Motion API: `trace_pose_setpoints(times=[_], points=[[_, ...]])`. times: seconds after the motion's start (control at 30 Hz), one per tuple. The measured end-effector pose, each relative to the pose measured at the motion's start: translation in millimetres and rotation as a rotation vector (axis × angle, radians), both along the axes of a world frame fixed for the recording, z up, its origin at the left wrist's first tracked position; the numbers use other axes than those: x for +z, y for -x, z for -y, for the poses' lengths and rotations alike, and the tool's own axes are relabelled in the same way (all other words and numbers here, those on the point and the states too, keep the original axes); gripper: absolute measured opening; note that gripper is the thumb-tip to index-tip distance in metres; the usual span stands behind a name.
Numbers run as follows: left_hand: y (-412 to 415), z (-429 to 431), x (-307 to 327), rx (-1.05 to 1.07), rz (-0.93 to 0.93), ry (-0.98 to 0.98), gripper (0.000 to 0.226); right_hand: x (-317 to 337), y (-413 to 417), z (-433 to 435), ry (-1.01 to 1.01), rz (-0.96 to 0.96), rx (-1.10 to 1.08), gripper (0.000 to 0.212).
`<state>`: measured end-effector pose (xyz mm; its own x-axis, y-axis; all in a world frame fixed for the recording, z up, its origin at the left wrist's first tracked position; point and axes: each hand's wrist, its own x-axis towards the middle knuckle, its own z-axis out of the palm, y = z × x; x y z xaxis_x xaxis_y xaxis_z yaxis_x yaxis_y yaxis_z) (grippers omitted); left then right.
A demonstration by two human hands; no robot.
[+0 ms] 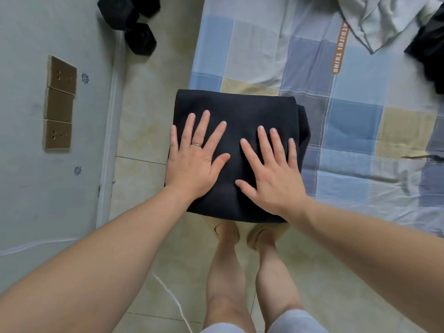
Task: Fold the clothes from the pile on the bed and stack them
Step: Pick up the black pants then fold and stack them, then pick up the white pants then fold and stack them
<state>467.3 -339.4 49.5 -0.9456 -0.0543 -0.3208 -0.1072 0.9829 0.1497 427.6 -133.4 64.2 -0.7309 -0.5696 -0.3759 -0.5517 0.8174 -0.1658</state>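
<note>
- You have one dark navy folded garment [236, 104] lying as a thick, roughly square packet on the near left corner of the bed with the blue, beige and grey checked sheet [360, 140]. Its left side seems to hang a little over the bed's left edge.
- Your left hand [194, 162], the one with the ring, lies flat on the left half of the packet, fingers straight and spread, clamped on nothing.
- Your right hand [271, 174] lies flat on the right half, just beside the left, fingers likewise straight and apart. Neither hand grips the cloth; both press down on it.
- Judged from this, the folding of this piece looks finished and you are smoothing it flat.
- Layers show at the packet's right edge, but you cannot tell whether they belong to this garment alone or to others stacked beneath it.
- More work is left: a crumpled pale grey-green garment [384, 18] lies at the far right corner of the bed, well apart from the packet, and a loose black garment [430, 54] lies at the right edge beside it. Both look unfolded.
- So the task seems to be partway through, with at least two pieces to fold and stack.
</note>
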Motion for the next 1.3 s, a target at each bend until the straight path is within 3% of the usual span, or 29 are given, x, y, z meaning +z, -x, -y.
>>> trace_pose_setpoints(times=[0.23,0.4,0.57,0.7,0.77,0.87,1.03,1.3], points=[[-0.4,-4.5,-66.7,-0.005,-0.060,0.023,0.070,-72.6,1.9,-5.4,-0.054,-0.072,0.055,0.089],[-3.3,-3.8,-79.6,-0.004,-0.051,0.031,0.071,-83.5,-1.8,-2.8,-0.063,-0.067,0.048,0.088],[12.4,-13.3,-21.3,0.039,0.182,0.035,0.073,-25.2,6.1,7.9,-0.137,0.176,-0.057,0.086],[26.0,-27.8,66.4,0.169,0.461,-0.170,0.073,67.8,17.9,6.0,-0.134,0.587,-0.209,0.070],[25.9,-41.3,115.4,0.231,0.453,-0.261,0.069,120.5,20.6,-12.0,-0.066,0.671,-0.327,0.067],[22.8,-74.1,184.7,0.245,0.335,-0.361,0.064,192.9,20.6,-58.6,-0.030,0.516,-0.431,0.070],[25.0,-147.1,263.3,0.202,0.178,-0.476,0.068,289.1,12.5,-163.4,-0.148,0.277,-0.456,0.067],[51.4,-335.7,334.8,0.025,0.042,-0.515,0.068,362.4,-17.2,-389.7,-0.212,0.015,-0.505,0.073]])
